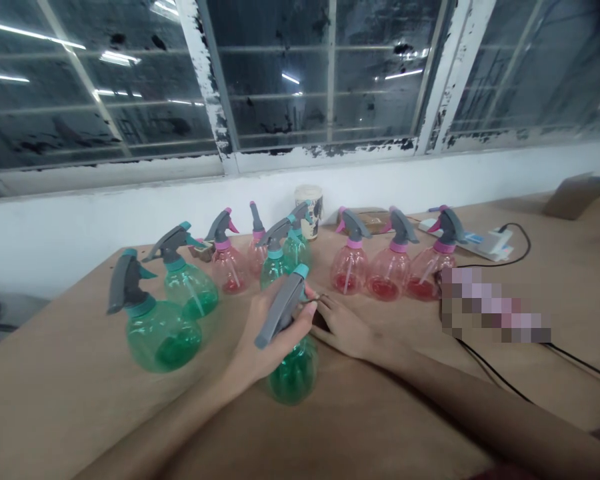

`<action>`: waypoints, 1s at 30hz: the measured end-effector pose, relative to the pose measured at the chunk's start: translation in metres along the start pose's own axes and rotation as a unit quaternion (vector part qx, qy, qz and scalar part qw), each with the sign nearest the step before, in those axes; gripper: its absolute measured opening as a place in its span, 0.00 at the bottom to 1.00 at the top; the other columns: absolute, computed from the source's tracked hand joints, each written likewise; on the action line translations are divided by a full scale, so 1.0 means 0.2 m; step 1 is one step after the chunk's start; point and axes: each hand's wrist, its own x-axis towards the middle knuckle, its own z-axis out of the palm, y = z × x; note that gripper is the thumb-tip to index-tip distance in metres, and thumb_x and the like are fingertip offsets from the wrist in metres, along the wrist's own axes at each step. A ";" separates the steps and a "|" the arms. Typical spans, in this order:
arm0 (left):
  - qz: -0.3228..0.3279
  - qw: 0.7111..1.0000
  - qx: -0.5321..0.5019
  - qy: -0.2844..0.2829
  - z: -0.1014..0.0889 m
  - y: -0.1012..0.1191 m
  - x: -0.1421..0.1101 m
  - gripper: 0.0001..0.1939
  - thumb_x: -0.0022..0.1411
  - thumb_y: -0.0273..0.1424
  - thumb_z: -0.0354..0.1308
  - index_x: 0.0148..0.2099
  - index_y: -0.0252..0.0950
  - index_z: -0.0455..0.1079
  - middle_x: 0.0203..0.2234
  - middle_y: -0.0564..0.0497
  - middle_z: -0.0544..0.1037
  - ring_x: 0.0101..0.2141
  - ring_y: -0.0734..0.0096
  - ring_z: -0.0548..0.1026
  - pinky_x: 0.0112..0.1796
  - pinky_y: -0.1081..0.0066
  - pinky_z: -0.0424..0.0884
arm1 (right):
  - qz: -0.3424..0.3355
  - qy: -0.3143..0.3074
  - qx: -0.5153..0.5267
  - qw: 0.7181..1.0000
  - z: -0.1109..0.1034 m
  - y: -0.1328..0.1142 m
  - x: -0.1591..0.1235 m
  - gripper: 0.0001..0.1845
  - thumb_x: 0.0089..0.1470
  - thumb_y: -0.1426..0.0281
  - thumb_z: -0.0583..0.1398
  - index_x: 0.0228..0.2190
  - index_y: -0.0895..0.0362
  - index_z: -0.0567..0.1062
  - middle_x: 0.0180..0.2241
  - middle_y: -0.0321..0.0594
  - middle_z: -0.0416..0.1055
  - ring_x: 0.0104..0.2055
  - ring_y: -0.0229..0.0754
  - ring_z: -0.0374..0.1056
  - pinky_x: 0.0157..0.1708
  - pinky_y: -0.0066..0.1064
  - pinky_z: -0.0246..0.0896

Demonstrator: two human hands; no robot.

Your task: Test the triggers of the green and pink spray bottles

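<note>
Presently my left hand (273,330) clamps a green spray bottle (294,375); whether the right hand (347,328), near its nozzle (301,271), grips anything, I cannot tell.

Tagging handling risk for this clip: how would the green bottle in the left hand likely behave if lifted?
Probably light: the liquid seems to fill only part of the bottle. Its glossy, rounded body could be slippery, and the bulky spray head might help it tip.

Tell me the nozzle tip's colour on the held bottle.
The nozzle tip is teal, seen best in the head view.
</note>
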 end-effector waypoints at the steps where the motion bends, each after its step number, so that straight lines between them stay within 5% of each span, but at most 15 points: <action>1: 0.007 1.000 -0.002 -0.003 0.00 0.00 0.01 0.07 0.58 0.33 0.54 0.40 0.40 0.67 0.29 0.54 0.75 0.30 0.71 0.73 0.33 0.71 0.69 | -0.002 0.000 0.002 1.000 0.00 0.00 0.00 0.23 0.57 0.59 0.54 0.50 0.60 0.65 0.53 0.53 0.63 0.58 0.51 0.57 0.55 0.47 0.54; 7: 0.015 1.000 -0.004 -0.025 0.00 0.00 0.01 0.11 0.60 0.33 0.53 0.46 0.41 0.65 0.37 0.51 0.76 0.38 0.68 0.74 0.38 0.69 0.71 | -0.005 -0.004 0.009 1.000 0.00 0.01 0.00 0.23 0.57 0.59 0.54 0.50 0.60 0.65 0.52 0.53 0.64 0.57 0.50 0.57 0.55 0.46 0.53; 30: 0.005 0.999 -0.018 -0.038 0.01 0.00 0.00 0.11 0.61 0.31 0.53 0.46 0.41 0.64 0.37 0.52 0.75 0.31 0.72 0.74 0.35 0.71 0.71 | -0.007 -0.003 0.008 1.000 0.01 0.01 0.00 0.22 0.57 0.59 0.54 0.48 0.59 0.66 0.52 0.53 0.64 0.58 0.50 0.57 0.56 0.47 0.52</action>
